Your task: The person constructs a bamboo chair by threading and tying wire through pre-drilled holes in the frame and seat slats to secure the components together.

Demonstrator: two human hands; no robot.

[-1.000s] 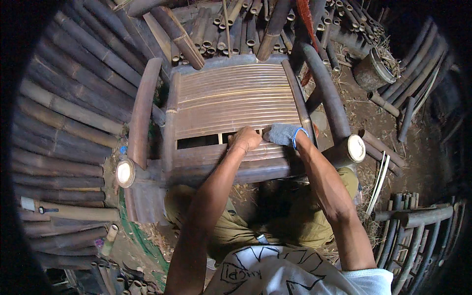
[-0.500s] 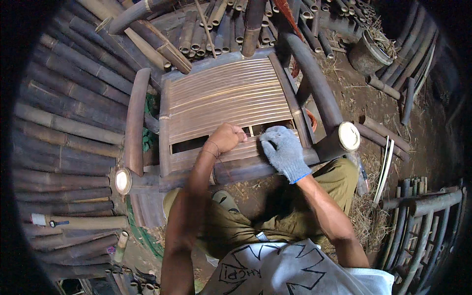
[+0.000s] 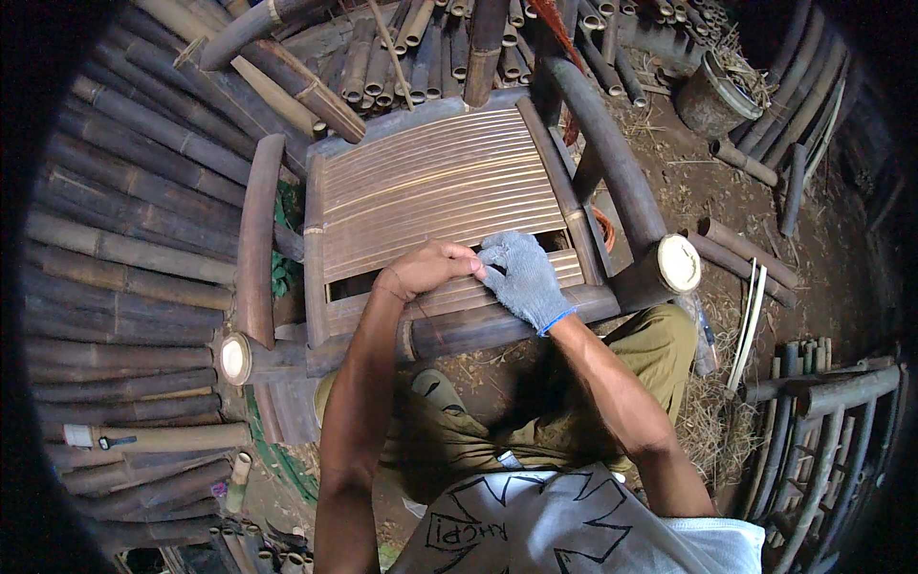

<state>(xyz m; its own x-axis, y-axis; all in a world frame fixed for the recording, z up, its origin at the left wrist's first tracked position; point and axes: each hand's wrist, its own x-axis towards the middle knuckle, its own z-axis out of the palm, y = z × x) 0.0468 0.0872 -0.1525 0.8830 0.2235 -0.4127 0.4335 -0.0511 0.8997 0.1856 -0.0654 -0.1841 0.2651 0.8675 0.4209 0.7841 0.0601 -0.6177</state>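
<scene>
In front of me stands a bamboo chair with a slatted seat [image 3: 430, 177] of narrow pale-brown strips. Near its front, a dark gap [image 3: 352, 287] runs across between the main slats and a few front slats [image 3: 449, 301]. My left hand [image 3: 430, 271], bare, is over the middle of this gap, fingers closed in a pinch. Meeting it from the right is my right hand [image 3: 524, 277] in a grey knitted glove, its thumb and fingertips drawn together against the left fingertips. Whatever lies between the fingertips is too small or hidden to make out.
Thick bamboo armrests [image 3: 260, 230] flank the seat. Dark bamboo poles [image 3: 124, 244] cover the left side, and more cut poles [image 3: 421, 67] are stacked behind the chair. A bucket of shavings [image 3: 717, 96] stands far right. Nearer right are pale strips [image 3: 748, 325] and a bamboo rack [image 3: 813, 450].
My right hand has moved left along the gap until its fingertips meet those of my left hand. The left hand stays nearly in place. My view has shifted slightly.
</scene>
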